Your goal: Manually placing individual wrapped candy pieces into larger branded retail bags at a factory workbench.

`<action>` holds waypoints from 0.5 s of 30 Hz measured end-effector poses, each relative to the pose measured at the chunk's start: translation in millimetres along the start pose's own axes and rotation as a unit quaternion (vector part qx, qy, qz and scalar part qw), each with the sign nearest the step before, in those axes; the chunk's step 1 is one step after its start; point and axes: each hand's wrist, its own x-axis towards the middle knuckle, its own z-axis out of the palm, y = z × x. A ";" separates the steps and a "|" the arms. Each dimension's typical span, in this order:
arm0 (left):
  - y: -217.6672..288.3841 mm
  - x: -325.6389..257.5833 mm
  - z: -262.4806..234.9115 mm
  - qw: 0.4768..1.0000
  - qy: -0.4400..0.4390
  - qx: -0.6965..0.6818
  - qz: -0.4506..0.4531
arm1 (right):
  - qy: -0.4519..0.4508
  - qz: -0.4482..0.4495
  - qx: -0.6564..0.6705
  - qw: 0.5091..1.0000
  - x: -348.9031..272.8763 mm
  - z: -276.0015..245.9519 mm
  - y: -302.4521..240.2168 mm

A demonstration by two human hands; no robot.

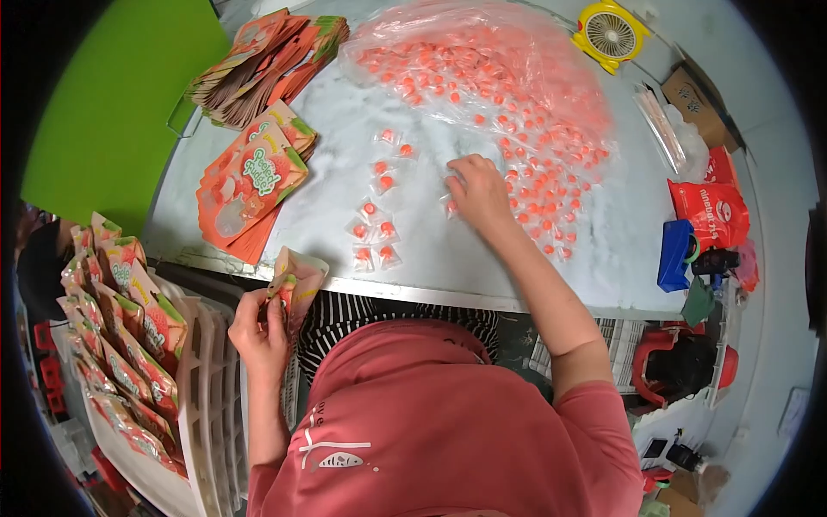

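Observation:
My left hand (258,326) holds an orange and green pouch (295,277) upright below the table's near edge. My right hand (476,191) reaches onto the grey table (431,250), its fingers resting on small clear-wrapped orange candies (450,205) at the edge of a big loose pile (525,146). Several single candies (373,231) lie in a short column to the left of that hand. A stack of flat empty pouches (250,185) lies at the table's left.
More pouches (267,60) fan out at the far left. A white crate (211,405) with filled pouches (129,345) stands to my left. At the right are a yellow fan (610,34), a red bag (713,211), a blue object (676,254) and cardboard boxes (696,99).

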 end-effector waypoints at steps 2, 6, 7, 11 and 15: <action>-0.6 0.2 1.7 1.000 -0.009 -0.002 0.000 | -0.131 0.056 -0.085 0.986 4.6 -9.7 5.5; 2.3 2.6 4.4 1.000 -0.017 -0.008 0.008 | -0.130 0.037 -0.091 0.987 13.4 -1.2 20.9; 1.7 2.8 5.0 1.000 -0.016 -0.006 0.008 | -0.135 0.056 -0.091 0.985 18.4 2.1 21.7; -1.4 2.4 4.4 1.000 -0.011 0.008 0.019 | -0.129 0.053 -0.061 0.988 33.9 22.0 20.4; -2.8 1.1 3.0 1.000 0.007 0.009 0.028 | -0.190 0.080 0.022 0.978 46.0 34.5 -5.8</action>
